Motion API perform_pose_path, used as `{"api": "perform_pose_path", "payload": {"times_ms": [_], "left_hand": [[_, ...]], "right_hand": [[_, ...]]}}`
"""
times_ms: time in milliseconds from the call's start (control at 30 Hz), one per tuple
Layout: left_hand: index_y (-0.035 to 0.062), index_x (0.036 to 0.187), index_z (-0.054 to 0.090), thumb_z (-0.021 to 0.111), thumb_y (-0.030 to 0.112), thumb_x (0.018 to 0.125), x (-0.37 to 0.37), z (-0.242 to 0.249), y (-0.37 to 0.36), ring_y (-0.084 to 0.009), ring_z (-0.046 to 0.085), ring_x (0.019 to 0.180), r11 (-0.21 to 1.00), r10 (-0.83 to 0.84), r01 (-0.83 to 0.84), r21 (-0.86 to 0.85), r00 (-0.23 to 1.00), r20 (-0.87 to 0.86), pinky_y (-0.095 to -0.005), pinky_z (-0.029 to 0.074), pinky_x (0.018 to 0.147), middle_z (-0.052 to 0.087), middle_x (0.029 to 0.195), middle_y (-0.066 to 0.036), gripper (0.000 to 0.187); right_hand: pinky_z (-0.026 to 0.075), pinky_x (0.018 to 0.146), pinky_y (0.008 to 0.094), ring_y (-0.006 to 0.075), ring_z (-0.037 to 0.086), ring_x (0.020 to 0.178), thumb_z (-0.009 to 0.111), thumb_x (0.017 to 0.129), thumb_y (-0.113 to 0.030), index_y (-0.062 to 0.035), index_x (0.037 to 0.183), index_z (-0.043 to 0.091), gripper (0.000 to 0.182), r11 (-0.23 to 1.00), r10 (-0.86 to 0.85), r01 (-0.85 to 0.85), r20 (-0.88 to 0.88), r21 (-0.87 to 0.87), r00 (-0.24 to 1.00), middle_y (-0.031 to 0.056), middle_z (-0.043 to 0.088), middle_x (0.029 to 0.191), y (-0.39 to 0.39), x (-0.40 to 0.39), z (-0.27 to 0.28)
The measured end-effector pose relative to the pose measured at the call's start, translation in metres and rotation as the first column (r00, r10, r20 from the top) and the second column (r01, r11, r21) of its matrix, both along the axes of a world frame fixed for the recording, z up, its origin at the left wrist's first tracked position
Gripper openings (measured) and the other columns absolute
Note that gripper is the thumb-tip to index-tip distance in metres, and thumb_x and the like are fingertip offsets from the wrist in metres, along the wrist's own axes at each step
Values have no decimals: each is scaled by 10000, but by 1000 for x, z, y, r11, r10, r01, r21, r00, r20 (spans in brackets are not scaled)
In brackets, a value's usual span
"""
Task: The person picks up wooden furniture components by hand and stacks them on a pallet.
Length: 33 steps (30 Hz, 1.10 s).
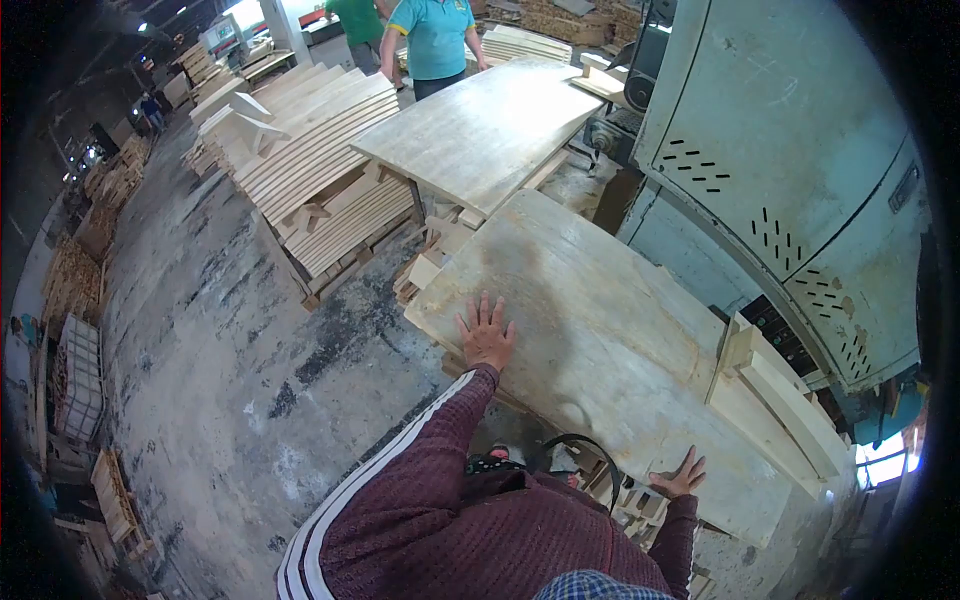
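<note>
Workshop floor, wooden board [610, 330] under left hand [487, 336] fingers [484, 309]

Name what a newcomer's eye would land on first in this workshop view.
The big pale wooden tabletop fills the middle, with the left hand flat on its near edge and the right hand spread at its lower corner. Right of it looms a grey-green machine housing; stacked curved slats lie upper left.

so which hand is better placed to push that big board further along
Left, probably. The left hand lies flat with fingers spread on the big board, near its edge. The right hand only touches the board's near end, palm open.
</note>
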<state>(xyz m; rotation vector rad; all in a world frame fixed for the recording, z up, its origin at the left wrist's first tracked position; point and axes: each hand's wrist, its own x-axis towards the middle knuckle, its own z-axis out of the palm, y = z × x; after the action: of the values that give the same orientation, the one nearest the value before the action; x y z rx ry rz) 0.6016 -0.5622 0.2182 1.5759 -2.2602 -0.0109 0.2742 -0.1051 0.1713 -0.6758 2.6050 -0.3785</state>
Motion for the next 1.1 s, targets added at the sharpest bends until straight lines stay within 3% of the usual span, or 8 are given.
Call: {"api": "perform_pose_path", "payload": {"times_ms": [100, 200, 300, 700, 800, 867, 967, 1100], "left_hand": [[224, 1451, 379, 515, 439, 913, 1, 1, -1, -328, 222, 1428, 1000, -5, 5, 2, 1000, -3, -608, 140, 1135, 277, 1545, -70, 595], [224, 1453, 375, 511, 440, 914, 2, 1, 0, -327, 223, 1428, 1000, -7, 7, 3, 1000, -3, -605, 139, 1135, 284, 1542, -71, 596], [223, 1451, 379, 511, 441, 914, 1, 2, 1, -326, 222, 1428, 1000, -4, 4, 0, 1000, 5, -601, 136, 1137, 289, 1540, -73, 595], [228, 1446, 395, 515, 444, 911, 2, 0, 0, -327, 209, 1433, 1000, -8, 8, 3, 1000, -16, -597, 125, 1143, 277, 1547, -74, 588], [230, 1452, 383, 513, 443, 915, 1, 2, 1, -327, 208, 1434, 1000, -1, 1, 22, 1000, -10, -596, 126, 1144, 273, 1549, -72, 593], [231, 1455, 378, 512, 442, 916, 4, 2, 0, -328, 208, 1434, 999, 21, -20, 43, 1000, -7, -596, 127, 1144, 274, 1548, -69, 594], [230, 1449, 385, 512, 445, 916, 3, -2, -1, -331, 213, 1432, 1000, 14, -13, 29, 999, -50, -596, 129, 1144, 278, 1547, -65, 589], [231, 1450, 380, 510, 444, 919, 2, -2, -1, -333, 223, 1429, 999, 17, -16, 47, 999, -39, -593, 128, 1145, 270, 1551, -63, 587]], "right_hand": [[-70, 1133, 599, 469, -143, 1432, 791, 341, -782, -285, 1541, -34, 1539, 998, -48, 46, 66, 36, 997, 248, -122, 1571, 3, -2, -3], [-45, 1127, 623, 500, -164, 1415, 805, 334, -766, -322, 1536, -38, 1533, 1000, -2, 2, -11, -31, 1000, 215, -151, 1576, 2, 0, -5], [-43, 1129, 621, 495, -168, 1416, 807, 332, -762, -320, 1537, -34, 1534, 997, -73, 71, 94, 26, 993, 216, -142, 1578, -2, 7, 12], [-120, 1125, 573, 412, -102, 1459, 775, 348, -795, -207, 1546, -9, 1548, 1000, 23, -23, -6, -19, 1000, 307, -60, 1555, 4, -1, -8], [-61, 1111, 641, 426, -119, 1452, 809, 341, -756, -286, 1543, -14, 1531, 998, 38, -41, -74, -46, 997, 243, -99, 1577, 4, -3, -8], [19, 1080, 712, 441, -142, 1442, 844, 330, -709, -368, 1530, -17, 1516, 990, -115, 106, 102, 90, 988, 156, -140, 1595, -9, 11, 25], [67, 1031, 771, 454, -152, 1434, 866, 313, -678, -416, 1517, -18, 1517, 987, -124, 115, 80, 108, 989, 92, -164, 1601, -10, 9, 22], [63, 988, 809, 481, -147, 1426, 882, 332, -645, -423, 1514, -25, 1506, 998, -26, 22, -57, -57, 998, 95, -155, 1602, 9, -11, -24]]}}
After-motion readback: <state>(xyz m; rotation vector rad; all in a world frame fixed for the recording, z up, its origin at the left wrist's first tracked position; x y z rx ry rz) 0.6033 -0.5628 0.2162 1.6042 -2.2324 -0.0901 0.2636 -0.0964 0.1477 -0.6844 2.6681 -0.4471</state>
